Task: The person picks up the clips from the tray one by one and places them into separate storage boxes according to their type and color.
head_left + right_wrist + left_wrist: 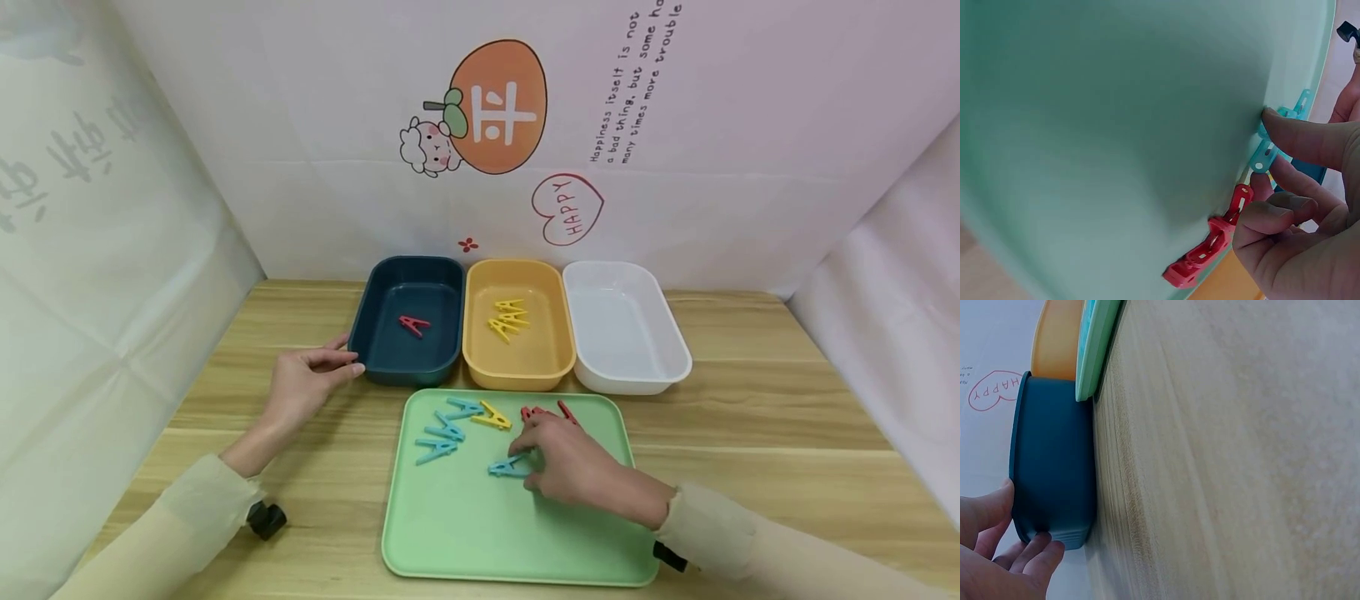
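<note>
My left hand (300, 383) rests its thumb and fingertips against the front left corner of a dark blue bin (408, 377). In the left wrist view the thumb lies at the bin's rim and other fingers touch the outer wall. Over a green tray (517, 542), my right hand (566, 458) has its thumb and index finger curled round the handles of a light blue clothespin (507, 468). The right wrist view shows this clothespin (1264, 154) between those fingers. Red clothespins (567, 412) lie just beyond the hand, which partly hides them.
More light blue clothespins (447, 428) and a yellow clothespin (492, 416) lie at the tray's back left. The dark blue bin holds a red clothespin (413, 325). Several yellow clothespins (510, 318) lie in the yellow bin (517, 379). A white bin (633, 379) adjoins it.
</note>
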### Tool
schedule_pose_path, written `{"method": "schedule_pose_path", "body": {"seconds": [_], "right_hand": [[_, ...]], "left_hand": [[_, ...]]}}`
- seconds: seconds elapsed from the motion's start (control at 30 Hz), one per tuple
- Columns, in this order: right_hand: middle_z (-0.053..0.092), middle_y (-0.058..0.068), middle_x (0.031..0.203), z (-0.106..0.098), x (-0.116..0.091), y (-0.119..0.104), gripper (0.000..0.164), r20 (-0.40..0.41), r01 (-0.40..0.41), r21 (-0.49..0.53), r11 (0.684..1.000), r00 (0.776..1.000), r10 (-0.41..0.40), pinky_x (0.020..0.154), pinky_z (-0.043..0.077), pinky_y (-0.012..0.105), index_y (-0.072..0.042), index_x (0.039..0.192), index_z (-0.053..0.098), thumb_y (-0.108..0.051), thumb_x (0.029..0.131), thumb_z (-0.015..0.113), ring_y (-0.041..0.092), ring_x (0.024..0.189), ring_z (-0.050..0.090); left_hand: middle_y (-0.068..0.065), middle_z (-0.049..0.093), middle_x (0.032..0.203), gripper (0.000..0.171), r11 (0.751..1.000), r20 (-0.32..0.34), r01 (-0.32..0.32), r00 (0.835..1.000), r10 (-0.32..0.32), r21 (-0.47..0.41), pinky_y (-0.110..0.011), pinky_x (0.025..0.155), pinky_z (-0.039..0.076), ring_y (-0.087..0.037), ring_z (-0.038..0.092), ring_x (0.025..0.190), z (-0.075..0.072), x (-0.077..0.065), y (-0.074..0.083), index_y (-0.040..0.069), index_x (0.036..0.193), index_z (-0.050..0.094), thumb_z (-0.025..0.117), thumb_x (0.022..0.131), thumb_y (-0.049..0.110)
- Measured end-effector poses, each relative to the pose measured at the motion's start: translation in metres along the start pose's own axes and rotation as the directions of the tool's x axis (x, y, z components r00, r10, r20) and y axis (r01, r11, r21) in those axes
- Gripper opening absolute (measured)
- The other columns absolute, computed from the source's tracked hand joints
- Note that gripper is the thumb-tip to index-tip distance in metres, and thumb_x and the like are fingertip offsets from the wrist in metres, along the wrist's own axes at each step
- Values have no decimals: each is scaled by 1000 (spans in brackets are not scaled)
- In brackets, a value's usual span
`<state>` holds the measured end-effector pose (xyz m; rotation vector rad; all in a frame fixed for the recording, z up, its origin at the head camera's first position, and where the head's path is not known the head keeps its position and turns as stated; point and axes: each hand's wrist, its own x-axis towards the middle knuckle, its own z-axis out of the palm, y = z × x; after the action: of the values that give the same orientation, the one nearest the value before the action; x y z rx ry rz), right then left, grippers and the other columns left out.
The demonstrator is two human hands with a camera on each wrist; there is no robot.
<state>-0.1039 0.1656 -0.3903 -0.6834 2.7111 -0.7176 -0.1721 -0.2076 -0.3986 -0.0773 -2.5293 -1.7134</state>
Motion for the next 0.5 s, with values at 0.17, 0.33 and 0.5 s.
{"method": "schedule_pose_path", "body": {"seconds": [0.17,0.33,0.5], "right_hand": [[70,-1,111,-1,-5,3,35,-18,-38,-8,999,999,37,98,52,49,-10,108,83,-1,75,93,22,110,63],[72,-1,110,-3,-10,7,33,-53,-63,-12,998,997,63,94,56,46,-9,106,83,-1,75,93,21,108,65],[73,1,114,-3,-13,10,38,-70,-81,-5,997,994,81,97,55,47,-8,108,83,-4,73,96,23,113,65]], "left_hand": [[-14,61,146,30,1000,2,0,1000,0,2,-12,85,53,-31,57,137,-1,0,0,-8,117,77,83,94,12],[-14,61,146,30,1000,1,7,1000,-7,10,-12,85,54,-31,57,136,0,0,0,-7,117,77,83,94,12],[-13,62,145,30,1000,0,12,1000,-12,12,-12,85,53,-30,57,137,0,0,0,-7,117,77,83,94,12]]}}
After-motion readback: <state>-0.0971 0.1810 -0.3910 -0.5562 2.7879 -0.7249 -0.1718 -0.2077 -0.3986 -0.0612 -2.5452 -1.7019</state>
